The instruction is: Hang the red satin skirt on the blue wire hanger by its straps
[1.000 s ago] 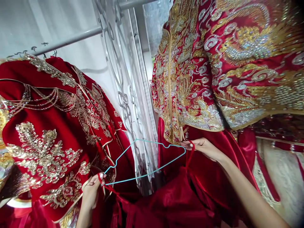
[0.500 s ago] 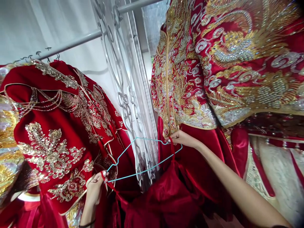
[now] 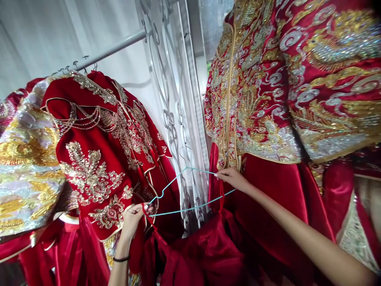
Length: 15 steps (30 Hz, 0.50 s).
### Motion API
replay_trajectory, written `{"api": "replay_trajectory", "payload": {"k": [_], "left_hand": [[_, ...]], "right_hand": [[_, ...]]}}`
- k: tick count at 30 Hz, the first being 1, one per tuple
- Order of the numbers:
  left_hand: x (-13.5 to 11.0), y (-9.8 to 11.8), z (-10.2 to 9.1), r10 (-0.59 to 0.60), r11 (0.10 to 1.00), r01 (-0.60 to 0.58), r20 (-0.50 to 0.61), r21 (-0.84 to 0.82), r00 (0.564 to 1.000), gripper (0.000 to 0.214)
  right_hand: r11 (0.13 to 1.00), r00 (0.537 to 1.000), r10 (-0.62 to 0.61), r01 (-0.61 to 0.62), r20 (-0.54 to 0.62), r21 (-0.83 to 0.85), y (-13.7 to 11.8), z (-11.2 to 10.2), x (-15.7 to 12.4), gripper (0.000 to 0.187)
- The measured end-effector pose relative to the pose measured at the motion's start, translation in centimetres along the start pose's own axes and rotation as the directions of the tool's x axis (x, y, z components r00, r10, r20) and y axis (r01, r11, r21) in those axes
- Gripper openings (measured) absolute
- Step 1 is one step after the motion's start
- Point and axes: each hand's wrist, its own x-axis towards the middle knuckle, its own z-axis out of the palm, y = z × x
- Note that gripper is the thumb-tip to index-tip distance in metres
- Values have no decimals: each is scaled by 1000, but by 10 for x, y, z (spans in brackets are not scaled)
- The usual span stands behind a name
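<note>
A light-blue hanger [image 3: 190,209] is stretched between my hands, its hook pointing up and away. My left hand [image 3: 134,216] pinches the hanger's left end, where a thin red strap loops over it. On the other side, my right hand [image 3: 233,178] grips the upper arm of the hanger near its right end, close to the second strap. Below hangs a dark red dress [image 3: 205,250] with thin straps, its lower part out of view. My right fingers partly cover the hanger's right end.
To the left, a red jacket with gold beading [image 3: 98,171] hangs on a white rail [image 3: 119,44] among other garments. White scrollwork metal [image 3: 169,115] stands in the middle. Red-and-gold embroidered jackets [image 3: 247,91] hang at the right, above red satin skirts [image 3: 274,194].
The view has swung left, so the garments sit further right. My right hand has slid along the hanger toward its middle, away from the right strap. My left hand keeps its hold.
</note>
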Motion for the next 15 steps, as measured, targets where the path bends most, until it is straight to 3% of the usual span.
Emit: {"api": "replay_trajectory", "payload": {"k": [3,10,13,15], "left_hand": [[3,16,7,14,994,-25,106,102,994,24],[17,44,44,58,966,-130,304,224,951,11],[26,46,50,102,885,-275,419,377,902,8],[31,44,52,132,779,-377,458,501,879,7]], "right_hand": [[996,999,-24,21,-40,-90,6,4,-4,41],[974,995,-53,32,-86,-225,-1,7,-12,41],[969,996,-40,20,-76,-247,-8,6,-14,40],[969,999,-28,18,-37,-244,-12,2,-16,37]]}}
